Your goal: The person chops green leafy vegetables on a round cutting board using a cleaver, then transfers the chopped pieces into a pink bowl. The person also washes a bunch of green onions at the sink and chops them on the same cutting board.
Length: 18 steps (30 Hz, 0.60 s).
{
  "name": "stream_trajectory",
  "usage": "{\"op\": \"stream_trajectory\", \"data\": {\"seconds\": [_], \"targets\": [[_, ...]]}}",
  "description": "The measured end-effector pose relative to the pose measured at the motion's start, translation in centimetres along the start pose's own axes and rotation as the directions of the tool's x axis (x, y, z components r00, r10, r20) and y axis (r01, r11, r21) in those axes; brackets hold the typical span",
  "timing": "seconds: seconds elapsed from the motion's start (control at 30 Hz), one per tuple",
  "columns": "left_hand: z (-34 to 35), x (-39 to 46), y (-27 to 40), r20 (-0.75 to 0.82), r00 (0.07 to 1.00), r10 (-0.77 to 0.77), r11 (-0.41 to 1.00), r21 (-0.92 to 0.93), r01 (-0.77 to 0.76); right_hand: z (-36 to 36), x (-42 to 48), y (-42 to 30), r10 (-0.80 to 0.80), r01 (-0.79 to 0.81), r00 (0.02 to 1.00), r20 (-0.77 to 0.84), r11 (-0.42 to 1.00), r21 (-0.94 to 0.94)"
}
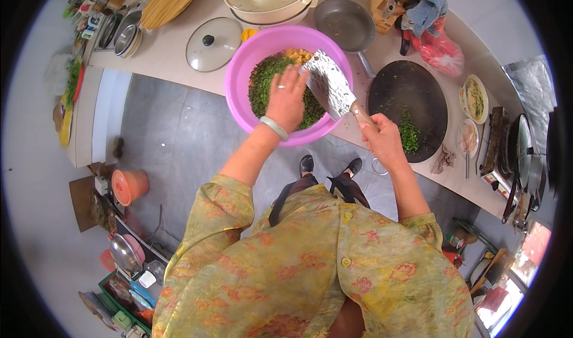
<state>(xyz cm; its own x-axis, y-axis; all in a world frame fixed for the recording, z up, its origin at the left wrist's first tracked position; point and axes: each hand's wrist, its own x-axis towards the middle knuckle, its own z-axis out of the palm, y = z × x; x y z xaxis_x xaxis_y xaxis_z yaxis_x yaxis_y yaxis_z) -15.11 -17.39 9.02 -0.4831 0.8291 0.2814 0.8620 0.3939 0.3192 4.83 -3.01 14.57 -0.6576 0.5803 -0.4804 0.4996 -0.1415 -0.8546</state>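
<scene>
My right hand (381,136) grips the wooden handle of a cleaver (330,85), whose broad blade is held over the right side of a pink plastic basin (237,78). My left hand (288,97), with a ring on a finger and a bangle at the wrist, is over the basin with its fingertips close to the blade's edge; whether they touch it I cannot tell. Inside the basin lie chopped greens (264,87) and a small orange, crumbly heap (299,54) at the back. More chopped greens (408,134) lie on the round dark cutting board (385,92) to the right.
Behind the basin stand a lidded cream electric pan (268,2) and a grey frying pan (344,22). A glass lid (212,47) lies to the left. Bowls of food (474,98), a cloth (444,160) and a gas stove (496,159) are at the right. An orange bucket (130,186) stands on the floor.
</scene>
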Motion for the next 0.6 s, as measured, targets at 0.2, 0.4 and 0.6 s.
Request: {"op": "stream_trajectory", "data": {"seconds": [0.2,0.4,0.6], "targets": [[0.6,-0.5,2.5,0.124,0.968,0.217,0.975,0.010,-0.220,-0.1,-0.1,-0.5,-0.002,-0.002,0.997,0.072,0.998,0.061],[1.1,-0.1,1.1,0.134,0.969,0.208,0.967,0.118,-0.224,-0.5,-0.7,-1.0,0.017,-0.022,0.993,0.119,0.999,0.042],[0.3,1.2,-1.2,0.135,0.989,-0.059,0.992,0.123,0.042,-1.4,-2.4,-0.9,0.033,-0.045,0.994,0.102,0.992,0.114]]}}
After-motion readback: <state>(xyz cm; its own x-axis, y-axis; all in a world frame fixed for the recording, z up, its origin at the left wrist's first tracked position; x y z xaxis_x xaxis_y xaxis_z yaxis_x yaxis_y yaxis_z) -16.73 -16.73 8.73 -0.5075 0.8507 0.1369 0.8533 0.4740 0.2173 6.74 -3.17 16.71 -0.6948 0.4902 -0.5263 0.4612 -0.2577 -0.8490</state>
